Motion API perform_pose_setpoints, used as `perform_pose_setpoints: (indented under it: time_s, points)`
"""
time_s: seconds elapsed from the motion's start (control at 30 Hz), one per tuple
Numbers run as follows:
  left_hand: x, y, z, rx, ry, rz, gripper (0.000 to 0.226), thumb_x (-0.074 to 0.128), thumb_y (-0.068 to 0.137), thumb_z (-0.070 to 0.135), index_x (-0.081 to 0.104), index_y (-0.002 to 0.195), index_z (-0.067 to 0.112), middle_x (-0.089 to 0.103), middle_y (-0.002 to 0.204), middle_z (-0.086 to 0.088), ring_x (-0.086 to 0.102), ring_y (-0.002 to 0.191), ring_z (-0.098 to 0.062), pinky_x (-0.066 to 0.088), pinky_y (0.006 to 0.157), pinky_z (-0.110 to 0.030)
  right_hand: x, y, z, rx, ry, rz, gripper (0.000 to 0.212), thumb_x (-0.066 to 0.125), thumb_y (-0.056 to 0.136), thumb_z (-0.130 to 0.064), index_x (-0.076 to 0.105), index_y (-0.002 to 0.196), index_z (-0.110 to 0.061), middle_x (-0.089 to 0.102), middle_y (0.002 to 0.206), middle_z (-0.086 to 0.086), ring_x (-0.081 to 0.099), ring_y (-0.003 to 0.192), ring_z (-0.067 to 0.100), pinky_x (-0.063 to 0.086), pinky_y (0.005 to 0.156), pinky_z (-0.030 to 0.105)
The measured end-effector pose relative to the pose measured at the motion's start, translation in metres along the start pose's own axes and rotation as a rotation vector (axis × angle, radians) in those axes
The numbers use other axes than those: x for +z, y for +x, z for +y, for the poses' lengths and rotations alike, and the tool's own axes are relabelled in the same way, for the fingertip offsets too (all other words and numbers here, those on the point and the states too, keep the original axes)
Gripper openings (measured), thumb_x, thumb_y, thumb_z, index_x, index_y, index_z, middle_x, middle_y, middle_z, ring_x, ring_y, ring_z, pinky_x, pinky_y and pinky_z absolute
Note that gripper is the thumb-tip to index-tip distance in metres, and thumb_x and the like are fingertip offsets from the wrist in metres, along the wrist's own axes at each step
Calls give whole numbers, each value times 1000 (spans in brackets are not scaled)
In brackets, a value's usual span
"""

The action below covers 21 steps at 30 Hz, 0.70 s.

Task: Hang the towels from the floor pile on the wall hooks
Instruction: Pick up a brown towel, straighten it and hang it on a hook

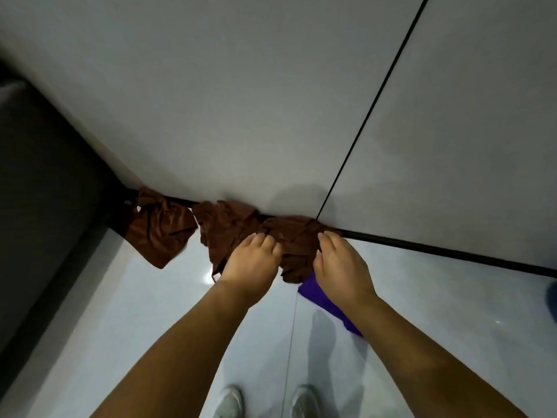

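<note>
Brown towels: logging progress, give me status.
Left hand and right hand both grip the third brown towel at the wall. Two brown towels hang left of it. Purple towel below. Nothing blocking.

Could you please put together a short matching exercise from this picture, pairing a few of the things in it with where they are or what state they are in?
Column one:
1. rightmost brown towel
2. leftmost brown towel
3. purple towel
4. white shoes

Column two:
A. at the bottom edge of the view, on the floor
B. gripped from both sides by the left hand and the right hand
C. partly hidden under the right forearm, below the brown towels
D. hanging untouched, nearest the dark panel at the left

Pairs: 1-B, 2-D, 3-C, 4-A
</note>
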State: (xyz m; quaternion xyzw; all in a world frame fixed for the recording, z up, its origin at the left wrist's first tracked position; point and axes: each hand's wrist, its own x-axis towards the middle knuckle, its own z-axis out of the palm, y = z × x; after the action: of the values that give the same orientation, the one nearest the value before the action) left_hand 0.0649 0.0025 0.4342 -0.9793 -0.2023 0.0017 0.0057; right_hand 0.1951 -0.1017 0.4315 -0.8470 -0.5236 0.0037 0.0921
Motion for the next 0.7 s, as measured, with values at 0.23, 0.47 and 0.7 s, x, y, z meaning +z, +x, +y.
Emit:
perform_pose_setpoints:
  time_s: [0.23,0.47,0.7]
  points:
    - [246,17,31,-102,-73,-54,50,93,41,23,73,85,10,70,81,-5,68,77,-21,56,73,-29,235,-5,51,4,13,-61,55,92,45,-7,70,94,3,71,91,16,70,80,28,56,70,35]
    - [432,56,33,-86,-12,-153,43,53,93,22,43,132,5,48,131,-13,43,124,-28,28,109,-33,412,26,100,34,58,-81,42,43,96,-13,41,137,-3,46,138,13,43,128,25,30,108,28]
    - [477,122,9,-172,-70,123,35,43,97,22,39,131,12,45,132,-6,39,125,-23,26,107,-28,453,83,131,113,-82,-59,28,37,97,-20,49,118,-7,49,122,11,48,111,28,40,86,35]
